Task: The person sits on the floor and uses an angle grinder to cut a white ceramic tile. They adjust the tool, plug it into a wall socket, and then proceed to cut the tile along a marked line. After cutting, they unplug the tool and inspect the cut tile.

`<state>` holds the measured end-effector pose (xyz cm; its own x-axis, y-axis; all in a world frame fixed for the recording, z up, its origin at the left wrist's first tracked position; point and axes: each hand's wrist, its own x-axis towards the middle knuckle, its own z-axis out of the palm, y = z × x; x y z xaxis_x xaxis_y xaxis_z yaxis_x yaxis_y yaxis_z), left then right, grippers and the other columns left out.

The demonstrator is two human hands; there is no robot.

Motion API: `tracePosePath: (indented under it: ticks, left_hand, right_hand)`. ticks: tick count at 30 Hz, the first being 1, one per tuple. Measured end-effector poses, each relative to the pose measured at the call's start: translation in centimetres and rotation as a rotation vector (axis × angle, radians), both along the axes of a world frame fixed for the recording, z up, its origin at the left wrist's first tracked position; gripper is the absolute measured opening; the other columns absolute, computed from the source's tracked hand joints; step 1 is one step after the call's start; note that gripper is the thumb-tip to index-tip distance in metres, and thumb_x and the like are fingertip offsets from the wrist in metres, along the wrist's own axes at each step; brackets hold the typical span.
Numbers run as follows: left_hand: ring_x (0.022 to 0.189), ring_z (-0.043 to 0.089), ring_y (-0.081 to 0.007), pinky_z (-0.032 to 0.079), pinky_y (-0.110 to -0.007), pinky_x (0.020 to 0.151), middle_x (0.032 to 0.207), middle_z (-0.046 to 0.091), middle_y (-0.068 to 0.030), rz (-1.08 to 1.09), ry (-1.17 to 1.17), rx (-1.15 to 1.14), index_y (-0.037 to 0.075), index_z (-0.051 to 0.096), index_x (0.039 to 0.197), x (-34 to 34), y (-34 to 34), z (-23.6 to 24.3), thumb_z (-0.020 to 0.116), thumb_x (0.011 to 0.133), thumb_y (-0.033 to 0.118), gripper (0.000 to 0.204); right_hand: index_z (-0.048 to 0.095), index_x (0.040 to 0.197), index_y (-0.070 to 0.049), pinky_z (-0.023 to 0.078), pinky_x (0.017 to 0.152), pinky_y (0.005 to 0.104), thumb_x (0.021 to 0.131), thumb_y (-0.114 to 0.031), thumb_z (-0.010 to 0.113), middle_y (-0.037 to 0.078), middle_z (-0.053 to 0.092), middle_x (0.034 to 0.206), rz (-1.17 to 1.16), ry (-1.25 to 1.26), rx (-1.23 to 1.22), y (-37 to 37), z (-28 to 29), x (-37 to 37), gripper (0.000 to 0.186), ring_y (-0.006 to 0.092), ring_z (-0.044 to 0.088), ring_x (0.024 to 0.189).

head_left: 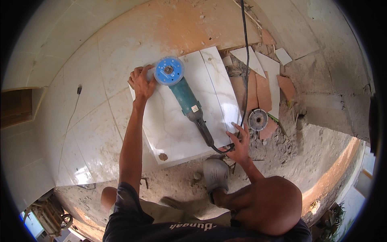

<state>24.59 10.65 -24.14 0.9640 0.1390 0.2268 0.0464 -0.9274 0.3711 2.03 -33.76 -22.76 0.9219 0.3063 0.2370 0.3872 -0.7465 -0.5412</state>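
Note:
A large glossy white marble-patterned tile (159,121) lies before me, with a thin dark line (218,97) running along its right side. On it rests a teal angle grinder (185,97), its blue cutting disc (168,71) at the far end and its handle toward me. My left hand (142,84) curls its fingers around the tile's far left edge, close beside the disc. At the right near edge, my right hand (240,144) grips the tile with fingers spread over its border, next to the grinder's black cable (246,80). Some fingertips are hidden under the tile.
Broken tile pieces (263,86) and a grey cutting disc (258,119) lie to the right on rubble. A plug with a thin cord (79,89) is on the tiled floor at left. My grey clog (216,174) stands just below the tile. Rough ground borders the near side.

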Motion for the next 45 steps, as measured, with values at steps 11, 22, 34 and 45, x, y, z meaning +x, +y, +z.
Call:
tracePosePath:
  ticks: [11,22,34,45]
  left_hand:
    - [0.100,0.070,-0.0330,0.055,-0.041,0.081,0.112,0.074,-0.0211,0.036,-0.061,-0.453,0.006,0.067,0.127,1.6,2.5,3.9,0.064,0.102,0.014,0.027]
    - [0.091,0.050,-0.0178,0.046,-0.037,0.081,0.110,0.050,-0.0060,1.072,-0.043,-1.393,0.009,0.047,0.119,-29.1,-22.4,8.4,0.070,0.104,0.021,0.030]
    - [0.079,0.077,-0.0324,0.063,-0.039,0.065,0.109,0.072,-0.0250,0.822,0.410,-1.638,-0.009,0.048,0.122,-33.3,-20.5,5.7,0.068,0.106,0.028,0.045]
    - [0.068,0.077,-0.0267,0.060,-0.033,0.052,0.101,0.076,-0.0260,0.735,0.405,-1.460,-0.014,0.049,0.118,-33.6,-20.5,5.1,0.066,0.106,0.020,0.040]
  right_hand:
    - [0.062,0.144,-0.021,0.037,0.116,0.0554,0.077,-0.024,0.091,0.011,0.050,0.154,0.294,0.341,-0.288,2.7,15.1,8.2,0.073,0.0378,0.043,0.145]
    - [0.049,0.152,0.004,0.056,0.097,0.0483,0.084,-0.042,0.090,0.024,0.068,0.135,-0.232,-0.064,-0.053,8.1,3.5,29.6,0.092,0.0319,0.069,0.121]
    - [0.058,0.146,-0.001,0.055,0.106,0.0447,0.094,-0.041,0.081,0.016,0.067,0.139,0.052,1.391,0.745,6.7,-0.3,32.5,0.070,0.0267,0.064,0.129]
    - [0.065,0.137,-0.001,0.057,0.100,0.0435,0.096,-0.035,0.075,0.015,0.073,0.127,-0.002,1.558,1.007,5.5,-1.9,30.6,0.054,0.0275,0.071,0.114]
